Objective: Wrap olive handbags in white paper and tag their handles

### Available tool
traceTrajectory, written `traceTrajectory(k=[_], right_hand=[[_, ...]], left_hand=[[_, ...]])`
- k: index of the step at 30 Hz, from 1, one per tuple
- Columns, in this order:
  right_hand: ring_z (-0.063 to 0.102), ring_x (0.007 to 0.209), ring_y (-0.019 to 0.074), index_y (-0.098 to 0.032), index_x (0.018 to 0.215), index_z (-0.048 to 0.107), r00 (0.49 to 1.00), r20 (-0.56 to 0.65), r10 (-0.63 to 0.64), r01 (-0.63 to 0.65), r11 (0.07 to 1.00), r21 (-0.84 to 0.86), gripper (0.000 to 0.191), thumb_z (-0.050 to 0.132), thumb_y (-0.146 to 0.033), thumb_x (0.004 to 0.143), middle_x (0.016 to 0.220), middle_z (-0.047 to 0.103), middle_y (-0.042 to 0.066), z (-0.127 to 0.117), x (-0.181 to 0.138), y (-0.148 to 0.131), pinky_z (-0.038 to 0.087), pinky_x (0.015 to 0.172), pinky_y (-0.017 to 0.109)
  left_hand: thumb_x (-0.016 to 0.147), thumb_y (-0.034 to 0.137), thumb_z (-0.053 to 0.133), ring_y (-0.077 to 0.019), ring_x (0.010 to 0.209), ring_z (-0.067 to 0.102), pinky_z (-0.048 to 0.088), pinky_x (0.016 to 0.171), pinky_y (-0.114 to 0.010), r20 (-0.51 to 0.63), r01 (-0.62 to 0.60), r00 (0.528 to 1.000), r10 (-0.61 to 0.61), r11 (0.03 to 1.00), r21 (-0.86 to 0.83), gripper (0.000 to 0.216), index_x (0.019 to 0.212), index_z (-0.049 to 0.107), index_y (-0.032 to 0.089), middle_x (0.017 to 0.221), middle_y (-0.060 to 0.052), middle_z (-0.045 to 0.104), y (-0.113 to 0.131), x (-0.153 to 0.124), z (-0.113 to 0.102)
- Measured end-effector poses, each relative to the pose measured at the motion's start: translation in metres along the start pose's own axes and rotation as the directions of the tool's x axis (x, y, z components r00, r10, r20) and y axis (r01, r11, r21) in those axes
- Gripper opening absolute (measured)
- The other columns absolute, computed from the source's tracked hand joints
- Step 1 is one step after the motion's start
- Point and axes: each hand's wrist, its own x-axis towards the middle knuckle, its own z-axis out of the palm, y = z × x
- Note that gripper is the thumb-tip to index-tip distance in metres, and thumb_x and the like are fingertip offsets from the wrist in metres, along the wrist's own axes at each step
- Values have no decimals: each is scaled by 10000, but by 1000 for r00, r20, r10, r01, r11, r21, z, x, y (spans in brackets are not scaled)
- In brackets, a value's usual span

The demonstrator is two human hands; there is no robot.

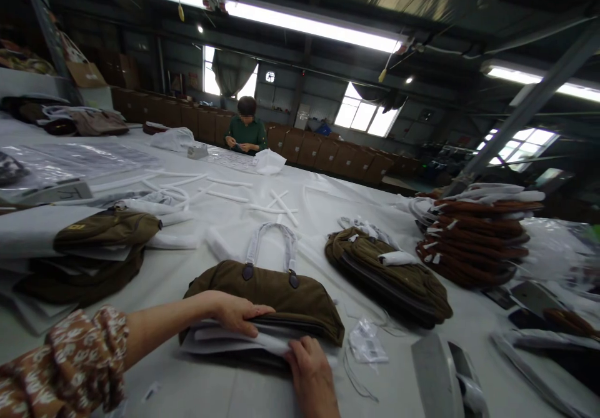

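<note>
An olive-brown handbag [276,291] lies on the white table in front of me, its opening facing me. Its two handles [270,243] are wrapped in clear plastic and stretch away from me. White sheets of paper [220,338] stick out of the opening. My left hand [239,313] grips the bag's upper edge, with the thumb along the rim and the fingers against the paper. At the right end of the opening, the curled fingers of my right hand [310,371] hold the white paper edge. Some fingertips are hidden in the folds.
Another olive bag [389,274] lies to the right, near a stack of brown bags [473,240]. Olive bags with paper [107,230] are on the left. A small plastic packet [368,343] and a grey dispenser-like object [438,374] sit nearby. A person [247,130] works across the table.
</note>
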Motion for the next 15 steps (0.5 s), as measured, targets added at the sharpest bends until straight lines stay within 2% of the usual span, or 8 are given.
traceTrajectory(k=[2, 4, 6, 9, 10, 12, 15], right_hand=[[590, 905, 247, -230, 762, 609, 998, -43, 36, -37, 999, -20, 171, 496, -140, 853, 962, 632, 82, 4, -1, -2, 472, 751, 362], [562, 1029, 264, -224, 823, 615, 996, 31, 88, -88, 996, 1, 143, 522, -115, 822, 1116, 602, 95, 2, -2, -3, 464, 831, 380], [576, 980, 241, -225, 917, 612, 973, 163, 162, -173, 984, 51, 178, 542, -105, 805, 1082, 608, 83, -4, -2, -3, 474, 810, 347], [588, 907, 235, -205, 1096, 585, 940, 262, 220, -246, 967, 70, 325, 590, -106, 786, 1001, 635, 76, -16, 5, -4, 476, 781, 335], [586, 903, 244, -204, 1113, 586, 936, 274, 219, -241, 969, 49, 356, 618, -109, 772, 990, 642, 76, -19, 8, -5, 470, 771, 342], [577, 867, 261, -239, 1007, 636, 940, 280, 193, -196, 980, -18, 298, 684, -127, 735, 924, 655, 54, -21, 14, -5, 441, 729, 359], [565, 861, 250, -264, 837, 655, 982, 190, 20, -13, 999, -40, 112, 694, -182, 771, 850, 669, 17, -21, 21, -5, 383, 756, 377]], left_hand=[[854, 456, 519, -261, 1235, 514, 415, 1004, -342, -11, 1, 1000, 0, 1000, 25, 795, 1496, 105, 233, 1418, -109, 483, 1, 0, 2], [857, 421, 519, -274, 1184, 558, 450, 956, -361, -21, 4, 1000, -3, 999, 54, 831, 1498, 28, 224, 1364, -130, 537, 3, 0, 5], [860, 393, 516, -291, 1181, 561, 452, 952, -391, -32, 7, 999, -4, 997, 83, 837, 1496, -2, 230, 1356, -139, 542, 5, -1, 9], [870, 413, 510, -310, 1285, 463, 384, 1031, -435, -41, 5, 999, 0, 995, 105, 829, 1496, -1, 229, 1467, -150, 409, 7, -4, 13], [876, 437, 500, -303, 1303, 443, 374, 1042, -424, -36, 2, 999, 2, 995, 102, 827, 1496, -1, 217, 1486, -152, 376, 7, -4, 12], [905, 496, 433, -274, 1318, 429, 376, 1044, -381, -19, -2, 1000, 4, 996, 88, 776, 1498, 32, 194, 1499, -146, 354, 6, -4, 8], [940, 549, 292, -236, 1315, 436, 380, 1040, -338, 16, -2, 1000, 1, 998, 67, 662, 1486, 176, 194, 1484, -99, 394, 6, -2, -4]])
